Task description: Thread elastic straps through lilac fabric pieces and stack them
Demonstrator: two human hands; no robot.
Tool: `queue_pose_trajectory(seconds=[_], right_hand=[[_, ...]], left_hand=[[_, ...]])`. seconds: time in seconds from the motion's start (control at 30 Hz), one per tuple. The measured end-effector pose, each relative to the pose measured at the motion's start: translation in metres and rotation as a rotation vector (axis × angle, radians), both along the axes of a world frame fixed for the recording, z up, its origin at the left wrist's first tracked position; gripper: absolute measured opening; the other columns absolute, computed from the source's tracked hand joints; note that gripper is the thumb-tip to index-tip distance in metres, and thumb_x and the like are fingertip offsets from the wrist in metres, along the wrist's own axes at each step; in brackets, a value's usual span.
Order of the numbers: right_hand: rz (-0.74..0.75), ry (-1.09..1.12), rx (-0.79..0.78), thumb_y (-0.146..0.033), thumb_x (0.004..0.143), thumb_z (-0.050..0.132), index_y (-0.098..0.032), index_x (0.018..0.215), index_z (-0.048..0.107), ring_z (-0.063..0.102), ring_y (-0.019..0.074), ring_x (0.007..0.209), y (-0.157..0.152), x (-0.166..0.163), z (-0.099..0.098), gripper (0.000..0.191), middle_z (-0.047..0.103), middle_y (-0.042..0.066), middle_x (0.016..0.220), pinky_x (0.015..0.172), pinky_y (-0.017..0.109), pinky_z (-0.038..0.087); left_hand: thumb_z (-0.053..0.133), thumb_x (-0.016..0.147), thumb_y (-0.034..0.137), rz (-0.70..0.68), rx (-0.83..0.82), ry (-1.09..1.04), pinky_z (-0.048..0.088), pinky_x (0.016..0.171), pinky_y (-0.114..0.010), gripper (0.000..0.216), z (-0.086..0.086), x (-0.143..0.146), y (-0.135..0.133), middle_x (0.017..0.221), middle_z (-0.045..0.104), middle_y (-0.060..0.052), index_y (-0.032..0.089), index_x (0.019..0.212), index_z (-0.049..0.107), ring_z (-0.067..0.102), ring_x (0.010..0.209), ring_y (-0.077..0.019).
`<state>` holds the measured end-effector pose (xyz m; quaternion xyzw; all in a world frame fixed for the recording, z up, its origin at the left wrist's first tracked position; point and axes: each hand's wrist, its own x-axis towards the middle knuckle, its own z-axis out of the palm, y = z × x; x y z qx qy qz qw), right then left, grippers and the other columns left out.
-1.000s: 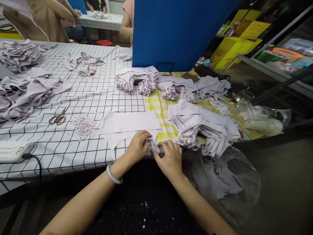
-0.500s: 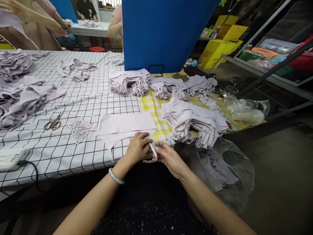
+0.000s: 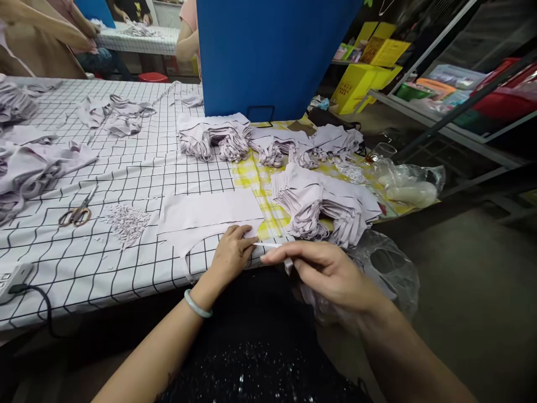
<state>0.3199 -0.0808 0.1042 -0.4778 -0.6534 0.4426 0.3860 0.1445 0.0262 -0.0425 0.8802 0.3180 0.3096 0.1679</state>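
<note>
My left hand [image 3: 232,253] rests at the table's front edge with its fingers pinched on one end of a thin pale lilac strap [image 3: 268,245]. That strap runs from a flat lilac fabric piece [image 3: 210,211] lying on the checked tablecloth [image 3: 126,168]. My right hand [image 3: 327,271] pinches the other end of the strap between thumb and fingers, a little off the table edge and raised toward me. A pale bangle sits on my left wrist. A stack of folded lilac pieces [image 3: 323,204] lies just right of my hands.
Scissors [image 3: 78,211] and a heap of small scraps [image 3: 126,219] lie to the left. More lilac bundles [image 3: 218,139] sit before a blue board [image 3: 272,56]. A clear plastic bag [image 3: 386,268] hangs at the right edge. A power strip [image 3: 10,274] sits front left. Other people work at the far tables.
My right hand has pulled rightward and up, drawing the strap taut from my left hand. The camera has drifted slightly so the table sits further left.
</note>
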Motion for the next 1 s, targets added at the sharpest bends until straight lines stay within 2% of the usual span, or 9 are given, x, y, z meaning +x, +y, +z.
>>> queue_pose_trajectory(seconds=[0.13, 0.27, 0.37, 0.47, 0.57, 0.63, 0.73, 0.83, 1.0], right_hand=[[0.047, 0.045, 0.031, -0.018, 0.091, 0.056, -0.022, 0.117, 0.072, 0.068, 0.0196, 0.107, 0.044, -0.002, 0.003, 0.031, 0.073, 0.006, 0.113, 0.095, 0.036, 0.054], [-0.129, 0.085, 0.134, -0.032, 0.09, 0.065, -0.02, 0.097, 0.076, 0.064, 0.0152, 0.081, 0.078, -0.014, 0.0, 0.018, 0.069, 0.003, 0.087, 0.076, 0.03, 0.054], [-0.22, 0.093, 0.236, -0.04, 0.09, 0.066, -0.021, 0.089, 0.076, 0.06, 0.0153, 0.085, 0.089, -0.026, 0.0, 0.022, 0.064, 0.003, 0.088, 0.081, 0.029, 0.051], [-0.213, 0.268, 0.059, -0.049, 0.092, 0.061, -0.02, 0.098, 0.07, 0.059, 0.0141, 0.074, 0.088, -0.037, -0.005, 0.03, 0.061, 0.002, 0.081, 0.068, 0.027, 0.05], [-0.188, 0.315, -0.13, -0.053, 0.093, 0.055, -0.02, 0.098, 0.064, 0.04, 0.0094, 0.051, 0.081, -0.048, -0.017, 0.035, 0.046, -0.005, 0.062, 0.049, 0.023, 0.035], [-0.176, 0.248, -0.149, -0.053, 0.095, 0.052, -0.02, 0.094, 0.063, 0.033, 0.0095, 0.051, 0.075, -0.053, -0.026, 0.035, 0.038, -0.006, 0.059, 0.048, 0.023, 0.03], [-0.158, 0.128, -0.116, -0.051, 0.097, 0.048, -0.02, 0.084, 0.06, 0.034, 0.0111, 0.056, 0.067, -0.057, -0.036, 0.035, 0.037, -0.004, 0.061, 0.052, 0.024, 0.031], [-0.175, 0.007, -0.092, -0.046, 0.099, 0.045, -0.021, 0.079, 0.057, 0.04, 0.0124, 0.06, 0.058, -0.059, -0.045, 0.034, 0.043, -0.003, 0.064, 0.057, 0.025, 0.033], [-0.185, -0.118, -0.193, -0.039, 0.096, 0.046, -0.021, 0.068, 0.049, 0.043, 0.0135, 0.062, 0.032, -0.06, -0.063, 0.034, 0.048, -0.002, 0.064, 0.058, 0.026, 0.033]], left_hand=[[0.062, 0.092, 0.021, -0.014, 0.007, -0.005, 0.054, 0.091, -0.044, 0.017, 0.003, -0.001, -0.001, 0.113, 0.069, -0.01, 0.022, 0.094, 0.079, 0.055, 0.103, -0.0263], [0.063, 0.091, 0.021, -0.002, -0.013, -0.018, 0.054, 0.091, -0.042, 0.016, 0.002, 0.001, -0.002, 0.117, 0.067, -0.008, 0.023, 0.098, 0.078, 0.054, 0.104, -0.0251], [0.063, 0.091, 0.019, -0.012, -0.072, -0.027, 0.053, 0.093, -0.045, 0.016, 0.001, 0.002, -0.002, 0.119, 0.067, -0.008, 0.023, 0.099, 0.077, 0.055, 0.106, -0.0253], [0.062, 0.088, 0.016, -0.028, -0.215, -0.181, 0.053, 0.094, -0.046, 0.017, 0.012, -0.003, -0.001, 0.116, 0.069, -0.01, 0.021, 0.1, 0.074, 0.058, 0.106, -0.0251], [0.056, 0.091, 0.019, 0.074, -0.49, -0.524, 0.056, 0.086, -0.037, 0.023, 0.041, -0.016, 0.002, 0.111, 0.069, -0.009, 0.019, 0.11, 0.068, 0.064, 0.099, -0.0198], [0.056, 0.092, 0.025, 0.142, -0.634, -0.684, 0.057, 0.079, -0.032, 0.022, 0.065, -0.027, 0.002, 0.106, 0.07, -0.008, 0.018, 0.11, 0.067, 0.065, 0.09, -0.0168], [0.06, 0.089, 0.03, 0.09, -0.769, -0.697, 0.055, 0.071, -0.028, 0.019, 0.091, -0.038, 0.002, 0.088, 0.07, -0.005, 0.017, 0.098, 0.069, 0.063, 0.075, -0.0136], [0.063, 0.085, 0.03, 0.057, -0.808, -0.634, 0.053, 0.07, -0.027, 0.016, 0.094, -0.04, -0.004, 0.08, 0.068, -0.004, 0.016, 0.088, 0.069, 0.062, 0.074, -0.0138], [0.061, 0.082, 0.026, 0.052, -0.776, -0.407, 0.047, 0.062, -0.025, 0.01, 0.071, -0.043, -0.024, 0.075, 0.063, -0.002, 0.017, 0.079, 0.063, 0.056, 0.068, -0.0121]])
